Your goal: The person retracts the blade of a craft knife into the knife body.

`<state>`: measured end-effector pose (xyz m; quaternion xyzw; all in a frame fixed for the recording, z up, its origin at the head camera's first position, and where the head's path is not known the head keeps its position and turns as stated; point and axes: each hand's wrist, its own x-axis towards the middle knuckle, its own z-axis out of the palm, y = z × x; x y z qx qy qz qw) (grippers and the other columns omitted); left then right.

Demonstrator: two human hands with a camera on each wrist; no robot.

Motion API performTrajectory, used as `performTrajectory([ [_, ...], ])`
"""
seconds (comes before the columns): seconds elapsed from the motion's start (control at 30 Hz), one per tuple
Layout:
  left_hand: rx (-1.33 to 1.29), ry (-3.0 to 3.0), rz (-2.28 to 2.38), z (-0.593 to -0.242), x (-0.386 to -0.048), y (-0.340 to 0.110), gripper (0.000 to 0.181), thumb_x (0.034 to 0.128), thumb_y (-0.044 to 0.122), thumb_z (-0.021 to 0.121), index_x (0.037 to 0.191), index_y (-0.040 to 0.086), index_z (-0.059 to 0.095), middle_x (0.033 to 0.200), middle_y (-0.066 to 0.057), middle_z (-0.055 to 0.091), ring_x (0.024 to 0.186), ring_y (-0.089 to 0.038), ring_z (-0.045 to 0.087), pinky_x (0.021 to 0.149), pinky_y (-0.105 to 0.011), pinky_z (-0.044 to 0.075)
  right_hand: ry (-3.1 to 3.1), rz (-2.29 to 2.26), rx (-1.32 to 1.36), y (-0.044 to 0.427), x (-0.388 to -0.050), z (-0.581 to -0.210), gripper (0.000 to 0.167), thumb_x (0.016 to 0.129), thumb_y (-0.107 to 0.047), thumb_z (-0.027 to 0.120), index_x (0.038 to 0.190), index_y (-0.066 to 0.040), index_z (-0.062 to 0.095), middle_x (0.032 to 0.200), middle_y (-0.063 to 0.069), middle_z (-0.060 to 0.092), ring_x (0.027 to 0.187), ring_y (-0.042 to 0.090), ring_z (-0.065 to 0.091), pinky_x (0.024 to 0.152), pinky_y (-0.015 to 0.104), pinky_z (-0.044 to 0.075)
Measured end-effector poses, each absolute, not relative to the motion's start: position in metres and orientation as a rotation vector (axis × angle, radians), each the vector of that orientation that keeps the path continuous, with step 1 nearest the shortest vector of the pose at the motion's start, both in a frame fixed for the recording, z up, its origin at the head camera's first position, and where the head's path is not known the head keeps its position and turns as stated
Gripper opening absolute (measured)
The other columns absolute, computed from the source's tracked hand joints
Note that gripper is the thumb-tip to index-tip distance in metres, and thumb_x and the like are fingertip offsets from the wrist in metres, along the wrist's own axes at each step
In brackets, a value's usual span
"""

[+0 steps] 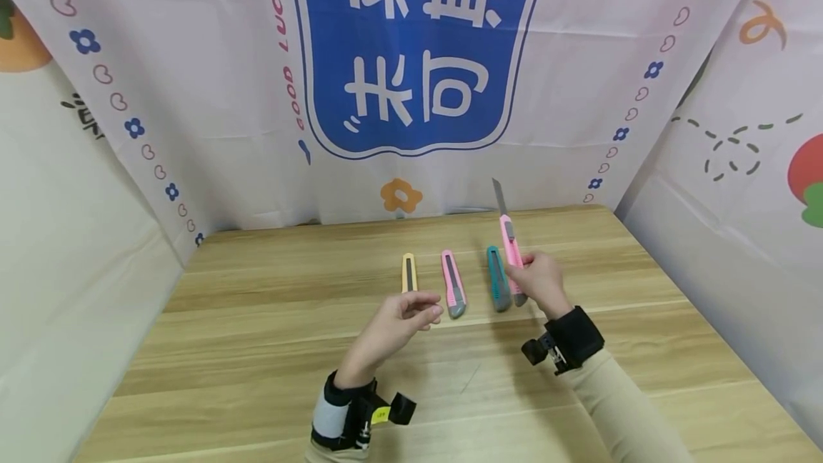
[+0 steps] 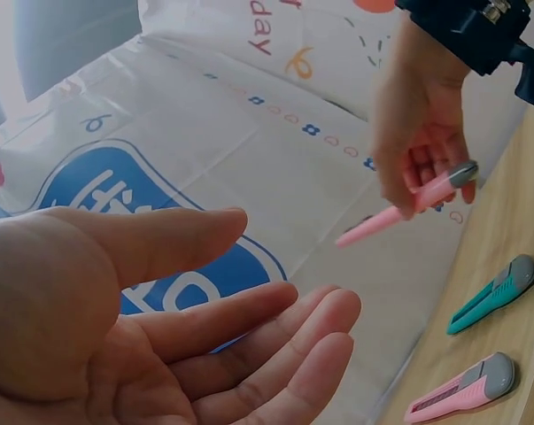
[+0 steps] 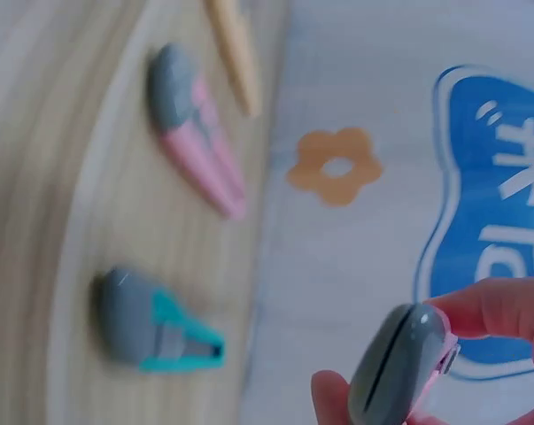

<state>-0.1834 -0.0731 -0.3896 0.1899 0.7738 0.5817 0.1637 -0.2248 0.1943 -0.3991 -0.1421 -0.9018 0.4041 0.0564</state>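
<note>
My right hand [image 1: 543,283] grips a pink utility knife [image 1: 511,240] by its lower part, with the grey blade [image 1: 499,196] slid far out and pointing away from me. In the right wrist view the grey end [image 3: 398,365] of that knife shows between thumb and fingers. Just left of it, a teal utility knife [image 1: 498,280] lies on the table. A second pink utility knife [image 1: 453,284] rests further left. My left hand [image 1: 395,324] hovers with relaxed fingers, holding nothing, and covers the lower end of a yellow utility knife [image 1: 409,271].
The wooden table [image 1: 257,334] ends at a white printed cloth [image 1: 225,91] hanging behind it. More printed cloth [image 1: 726,234] stands along the right side, and a pale cloth [image 1: 77,234] along the left. Each wrist wears a black strap [image 1: 574,338] with a small camera.
</note>
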Motion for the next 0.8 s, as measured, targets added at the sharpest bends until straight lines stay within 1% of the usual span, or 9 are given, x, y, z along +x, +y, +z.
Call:
performTrajectory([
  [0.23,0.559,2.206,1.649,-0.391,-0.183,-0.071,0.037,0.0976,0.017,0.056,0.127,-0.005,0.057,0.119,-0.022,0.065,0.100,-0.021,0.067,0.088,-0.034,0.059,-2.675,1.394,-0.350,0.172,-0.215,-0.384,0.038,0.084,-0.017,0.068,0.111,0.009,0.059,0.083,0.008,0.058,0.064,0.009,0.051,0.050,0.017,0.045],
  [0.3,0.565,2.203,1.650,-0.391,-0.182,-0.069,0.037,0.0976,0.018,0.056,0.127,-0.004,0.057,0.119,-0.023,0.065,0.100,-0.021,0.066,0.089,-0.036,0.059,-2.658,1.431,-0.317,0.166,-0.211,-0.379,0.038,0.084,-0.016,0.068,0.111,0.009,0.059,0.083,0.007,0.058,0.065,0.009,0.051,0.051,0.017,0.044],
  [0.47,0.577,2.200,1.636,-0.391,-0.181,-0.064,0.037,0.0972,0.020,0.057,0.127,-0.002,0.058,0.118,-0.021,0.066,0.101,-0.021,0.066,0.089,-0.036,0.058,-2.614,1.494,-0.237,0.153,-0.204,-0.373,0.036,0.084,-0.015,0.068,0.108,0.009,0.058,0.085,0.009,0.057,0.068,0.010,0.051,0.054,0.016,0.046],
  [0.67,0.576,2.192,1.641,-0.392,-0.179,-0.060,0.039,0.0969,0.021,0.058,0.128,-0.003,0.057,0.118,-0.022,0.065,0.101,-0.026,0.067,0.087,-0.032,0.059,-2.579,1.533,-0.189,0.140,-0.198,-0.371,0.032,0.084,-0.015,0.070,0.104,0.008,0.058,0.086,0.010,0.058,0.071,0.011,0.052,0.056,0.016,0.046],
  [0.8,0.553,2.205,1.645,-0.394,-0.179,-0.059,0.039,0.0964,0.021,0.059,0.129,0.000,0.057,0.118,-0.020,0.066,0.102,-0.025,0.066,0.086,-0.031,0.058,-2.563,1.528,-0.139,0.129,-0.195,-0.371,0.034,0.085,-0.016,0.071,0.105,0.007,0.058,0.088,0.012,0.059,0.075,0.013,0.054,0.060,0.015,0.046],
])
